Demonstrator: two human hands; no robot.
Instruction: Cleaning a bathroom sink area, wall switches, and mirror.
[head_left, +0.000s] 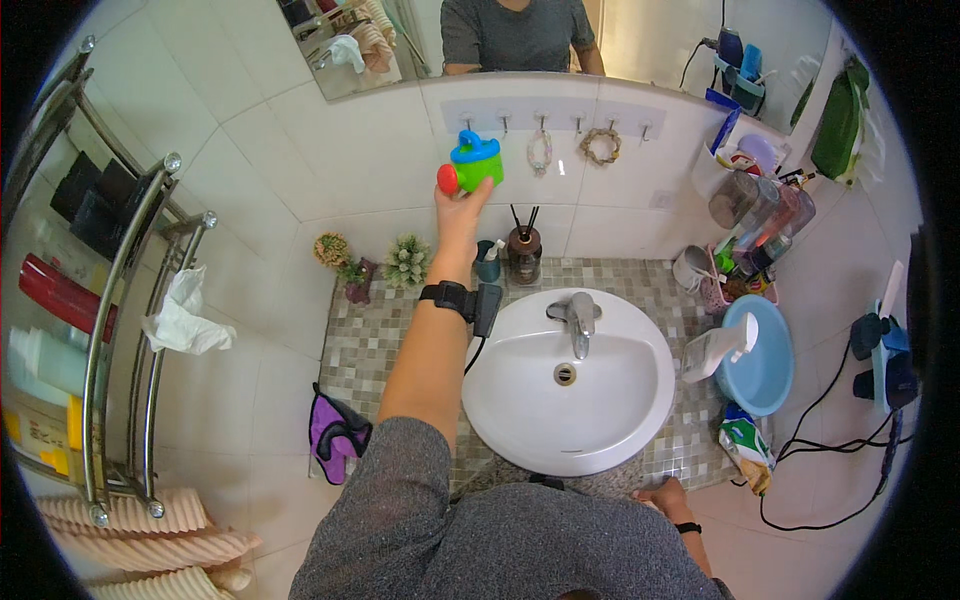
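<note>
Raised toward the tiled wall, my left hand grips a toy watering can with a green body, blue top and red spout end. The can is off the counter, below the mirror and left of the hanging bracelets. A black band with a small box and a cable circles my left wrist. Low by the front edge of the counter, my right hand has its fingers curled; what they hold, if anything, is hidden. Between my arms lies the white oval sink with its chrome faucet.
Behind the sink stand a reed diffuser and a small pump bottle. Small plants sit at the back left, a purple cloth at the left edge. On the right are a blue basin, a white spray bottle and dangling cables.
</note>
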